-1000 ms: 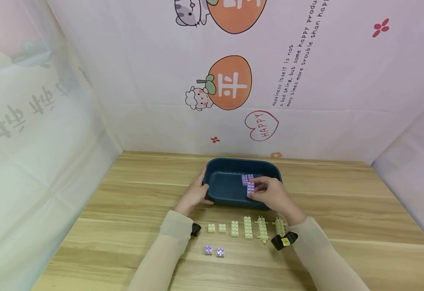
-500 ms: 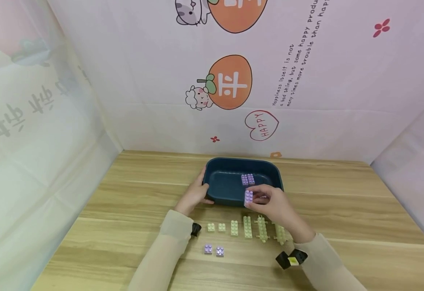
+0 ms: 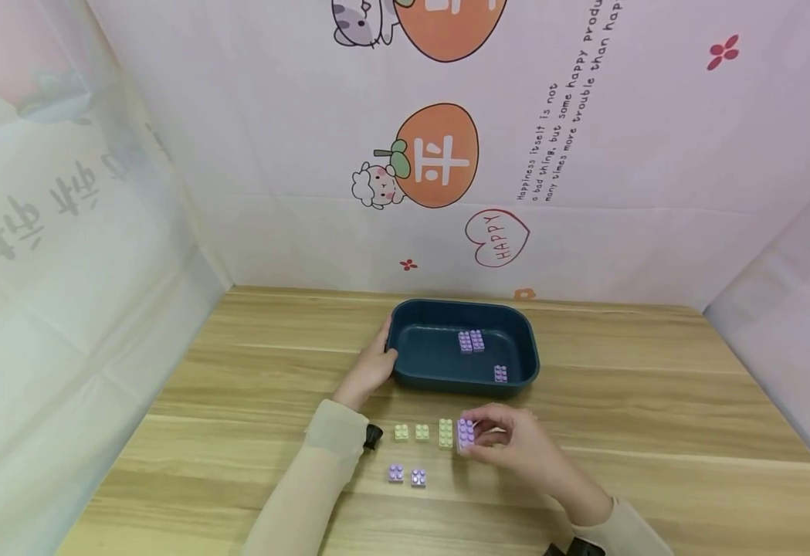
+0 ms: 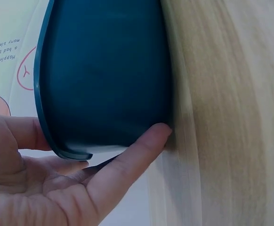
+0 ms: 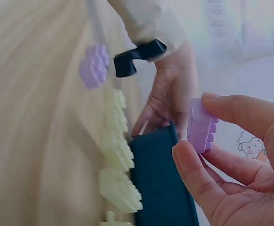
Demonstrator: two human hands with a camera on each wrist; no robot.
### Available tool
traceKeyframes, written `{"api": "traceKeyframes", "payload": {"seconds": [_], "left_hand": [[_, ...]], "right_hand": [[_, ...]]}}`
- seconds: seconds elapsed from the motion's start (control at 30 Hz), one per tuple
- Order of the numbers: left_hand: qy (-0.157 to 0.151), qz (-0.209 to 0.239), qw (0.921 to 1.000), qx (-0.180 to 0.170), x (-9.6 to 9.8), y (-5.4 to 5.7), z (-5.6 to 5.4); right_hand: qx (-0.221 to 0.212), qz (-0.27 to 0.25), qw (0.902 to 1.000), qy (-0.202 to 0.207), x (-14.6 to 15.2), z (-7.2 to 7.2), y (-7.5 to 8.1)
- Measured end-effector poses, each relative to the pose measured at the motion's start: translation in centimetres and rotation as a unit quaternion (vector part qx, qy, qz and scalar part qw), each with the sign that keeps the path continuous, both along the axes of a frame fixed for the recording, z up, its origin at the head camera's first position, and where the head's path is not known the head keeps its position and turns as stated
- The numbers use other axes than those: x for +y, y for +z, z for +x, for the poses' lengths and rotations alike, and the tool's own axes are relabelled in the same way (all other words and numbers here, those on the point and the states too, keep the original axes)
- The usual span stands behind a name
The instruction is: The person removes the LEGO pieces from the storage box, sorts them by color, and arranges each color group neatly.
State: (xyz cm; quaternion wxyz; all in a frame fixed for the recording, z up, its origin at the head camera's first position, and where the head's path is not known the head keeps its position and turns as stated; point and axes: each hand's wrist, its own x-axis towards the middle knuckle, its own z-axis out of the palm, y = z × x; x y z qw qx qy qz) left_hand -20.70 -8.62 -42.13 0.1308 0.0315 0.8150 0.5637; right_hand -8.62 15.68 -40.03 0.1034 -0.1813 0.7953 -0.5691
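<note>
hands: left hand [image 3: 370,371] grips blue tray [image 3: 446,382] | right hand [image 3: 518,444] pinches purple brick [image 3: 466,435] | three bricks [image 3: 465,342] inside

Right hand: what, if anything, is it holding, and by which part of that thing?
The right hand pinches a purple brick by its two opposite short ends.

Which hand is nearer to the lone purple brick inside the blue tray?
Right. The right hand, pinching another purple brick, is just in front of the tray, near the lone purple brick; the left hand grips the tray's left end.
</note>
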Motion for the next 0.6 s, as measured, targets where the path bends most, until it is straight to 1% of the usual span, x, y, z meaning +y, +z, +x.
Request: {"api": "traceKeyframes", "payload": {"seconds": [0.2, 0.3, 0.4, 0.5, 0.6], "left_hand": [[-0.004, -0.005, 0.9999, 0.008, 0.2, -0.3, 0.0], [-0.005, -0.001, 1.0, 0.006, 0.2, -0.4, -0.1], [-0.001, 0.003, 1.0, 0.0, 0.0, -0.3, -0.2], [-0.001, 0.005, 1.0, 0.0, -0.1, -0.1, -0.3], [-0.003, 0.004, 1.0, 0.001, -0.2, -0.1, -0.4]], "right_hand": [[-0.042, -0.008, 0.999, 0.009, 0.0, 1.8, -1.2], [-0.052, -0.011, 0.9985, 0.015, -0.1, 2.7, -1.8], [-0.069, -0.013, 0.9975, 0.01, -0.4, 3.4, -2.4], [-0.072, -0.009, 0.9973, -0.001, -0.6, 3.7, -2.8], [-0.061, 0.0, 0.998, -0.019, -1.0, 3.9, -3.3]]}}
